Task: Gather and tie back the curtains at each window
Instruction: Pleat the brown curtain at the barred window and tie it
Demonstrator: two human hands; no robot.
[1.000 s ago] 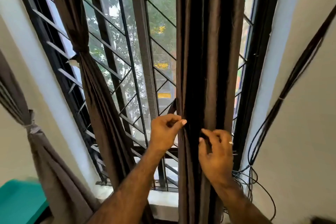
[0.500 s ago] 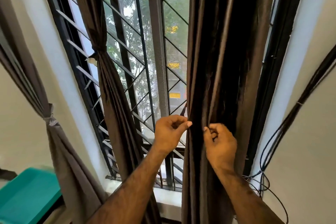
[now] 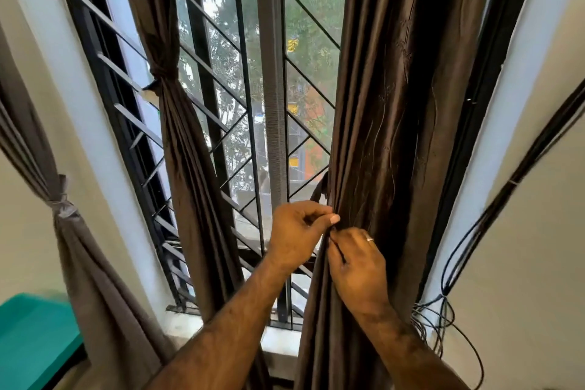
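Dark brown, satiny fabric fills the near middle: the right curtain (image 3: 389,136), hanging in deep vertical folds with faint stitched lines down its face. Its top and hem are cut off by the frame edges. The left hand (image 3: 296,236) is at the curtain's left edge, thumb and curled fingers pinched together on the fold there. Touching it, just to its right, the right hand (image 3: 359,263) presses against the gathered folds with a ring on one finger and grips a thin dark strand; whether that strand is a tie cord or a fold edge is hard to make out. A short dark strap (image 3: 319,188) sticks out from the curtain's edge just above the left hand.

Left of the right curtain, across the glass, the left curtain (image 3: 177,142) of the same brown cloth is already cinched by a knotted band. Behind both stands the window grille (image 3: 240,98) of black metal bars in diagonals, blurred greenery beyond. Far left of the right curtain hangs a grey curtain (image 3: 63,209), also tied, above a teal surface (image 3: 28,339). To the right, black cables (image 3: 493,212) run down the white wall.
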